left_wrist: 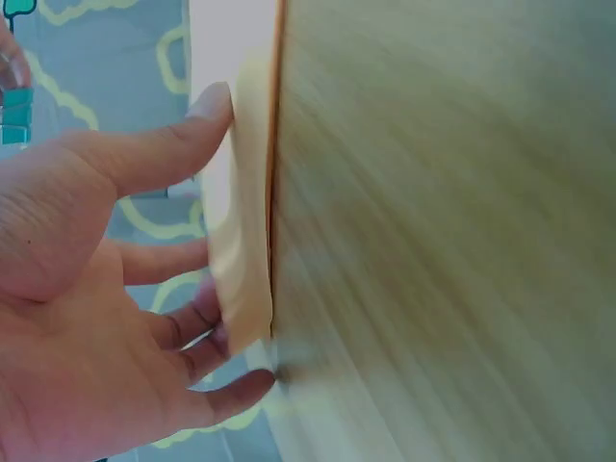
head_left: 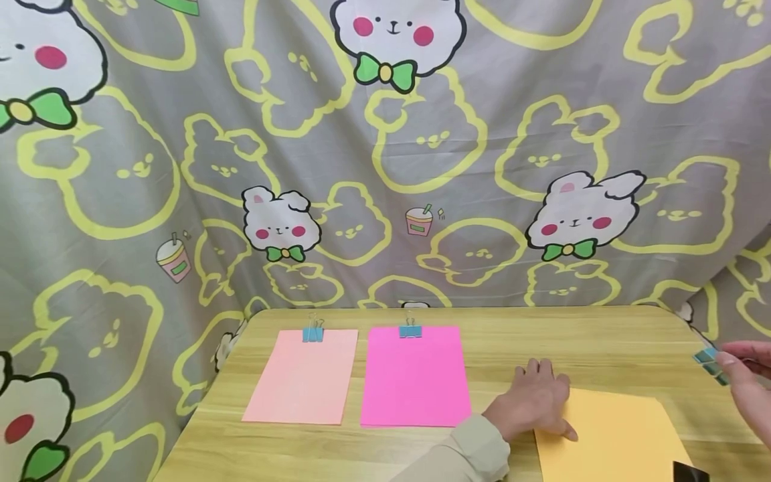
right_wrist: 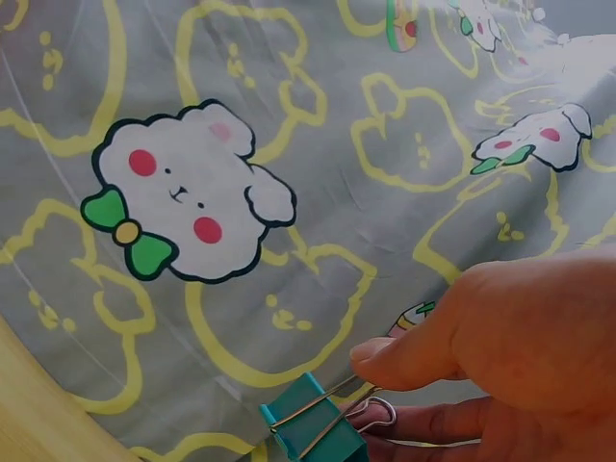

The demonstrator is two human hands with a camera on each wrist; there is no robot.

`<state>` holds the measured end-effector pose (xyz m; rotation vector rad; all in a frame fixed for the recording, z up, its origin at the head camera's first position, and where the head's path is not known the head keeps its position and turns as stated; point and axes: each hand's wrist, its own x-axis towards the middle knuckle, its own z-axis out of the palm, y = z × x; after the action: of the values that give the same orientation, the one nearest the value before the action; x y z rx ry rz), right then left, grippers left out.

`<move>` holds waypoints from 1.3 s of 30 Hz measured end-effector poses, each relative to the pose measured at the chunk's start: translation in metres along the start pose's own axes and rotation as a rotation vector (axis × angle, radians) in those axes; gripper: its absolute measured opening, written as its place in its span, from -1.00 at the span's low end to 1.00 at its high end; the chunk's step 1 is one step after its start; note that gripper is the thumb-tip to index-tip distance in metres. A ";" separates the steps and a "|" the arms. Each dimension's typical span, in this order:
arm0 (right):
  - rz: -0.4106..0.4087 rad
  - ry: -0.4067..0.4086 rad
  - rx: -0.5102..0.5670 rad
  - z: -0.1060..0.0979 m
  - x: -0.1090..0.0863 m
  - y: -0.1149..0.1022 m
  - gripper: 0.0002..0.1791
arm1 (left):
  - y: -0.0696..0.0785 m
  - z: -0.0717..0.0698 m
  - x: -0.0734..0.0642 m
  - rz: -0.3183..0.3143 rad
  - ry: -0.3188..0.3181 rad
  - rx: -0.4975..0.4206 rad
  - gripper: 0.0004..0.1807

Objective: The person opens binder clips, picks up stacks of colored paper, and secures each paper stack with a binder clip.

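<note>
A yellow-orange sheet stack lies on the table at the lower right of the head view. My left hand rests at its upper left corner, thumb on the paper and fingers spread; the left wrist view shows the thumb against the paper. At the right edge of the head view, my right hand holds a teal binder clip above the table. In the right wrist view, thumb and fingers pinch the wire handles of the clip.
Left of the yellow paper lie a magenta sheet and a pale pink sheet, each with a blue binder clip at its top edge. A black object overlaps the yellow paper's lower right. A patterned curtain hangs behind the wooden table.
</note>
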<state>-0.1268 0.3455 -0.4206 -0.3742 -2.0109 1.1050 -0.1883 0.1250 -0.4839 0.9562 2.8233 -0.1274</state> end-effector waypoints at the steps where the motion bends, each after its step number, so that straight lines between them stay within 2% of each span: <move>1: 0.009 0.001 -0.004 0.000 0.000 -0.002 -0.45 | 0.000 -0.001 -0.001 -0.006 -0.001 0.009 -0.40; 4: 0.028 -0.006 0.015 -0.001 -0.001 -0.009 -0.51 | 0.001 -0.002 -0.003 -0.033 -0.003 0.028 -0.37; 7: 0.052 -0.010 0.045 -0.002 -0.003 -0.014 -0.42 | 0.003 -0.004 -0.006 -0.067 -0.017 0.051 -0.35; 10: 0.037 -0.010 0.052 -0.003 -0.004 -0.011 -0.35 | 0.005 -0.006 -0.008 -0.096 -0.032 0.047 -0.33; 13: -0.007 -0.021 0.002 -0.003 0.001 0.013 -0.47 | 0.005 -0.005 -0.009 -0.115 -0.037 0.039 -0.32; 17: -0.080 -0.047 -0.038 -0.001 0.016 0.074 -0.66 | 0.006 -0.003 -0.010 -0.120 -0.035 0.024 -0.33; 18: -0.066 -0.057 -0.045 -0.001 0.019 0.083 -0.75 | 0.006 -0.003 -0.010 -0.123 -0.033 0.026 -0.33; 19: -0.094 -0.055 -0.023 0.000 0.022 0.097 -0.71 | 0.007 -0.004 -0.011 -0.128 -0.029 0.032 -0.33; 21: -0.085 -0.049 -0.042 0.001 0.024 0.101 -0.78 | 0.008 -0.005 -0.011 -0.141 -0.025 0.062 -0.33; 22: -0.070 -0.057 -0.045 0.001 0.023 0.095 -0.82 | 0.009 -0.006 -0.012 -0.152 -0.023 0.068 -0.32; 23: -0.077 -0.048 -0.041 0.001 0.021 0.090 -0.78 | 0.010 -0.006 -0.012 -0.161 -0.022 0.076 -0.32; 26: -0.032 -0.048 -0.017 -0.001 0.012 0.052 -0.77 | 0.011 -0.009 -0.013 -0.175 -0.020 0.083 -0.32; 29: 0.009 -0.048 0.033 -0.005 0.004 0.021 -0.60 | 0.012 -0.008 -0.012 -0.172 -0.017 0.068 -0.32; 30: 0.045 -0.051 0.029 -0.006 0.002 0.010 -0.55 | 0.012 -0.007 -0.011 -0.171 -0.014 0.057 -0.32; 33: 0.104 -0.052 0.027 -0.010 -0.001 -0.004 -0.36 | 0.011 -0.005 -0.009 -0.172 0.001 0.000 -0.31; 35: 0.115 -0.053 0.026 -0.011 -0.001 -0.004 -0.35 | 0.010 -0.003 -0.008 -0.179 0.005 -0.055 -0.36; 39: 0.068 -0.049 0.019 -0.012 0.000 0.000 -0.39 | 0.007 -0.003 -0.008 -0.168 0.030 -0.091 -0.64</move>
<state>-0.1178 0.3527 -0.4168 -0.4119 -2.0422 1.1848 -0.1783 0.1267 -0.4798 0.7070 2.9056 -0.0045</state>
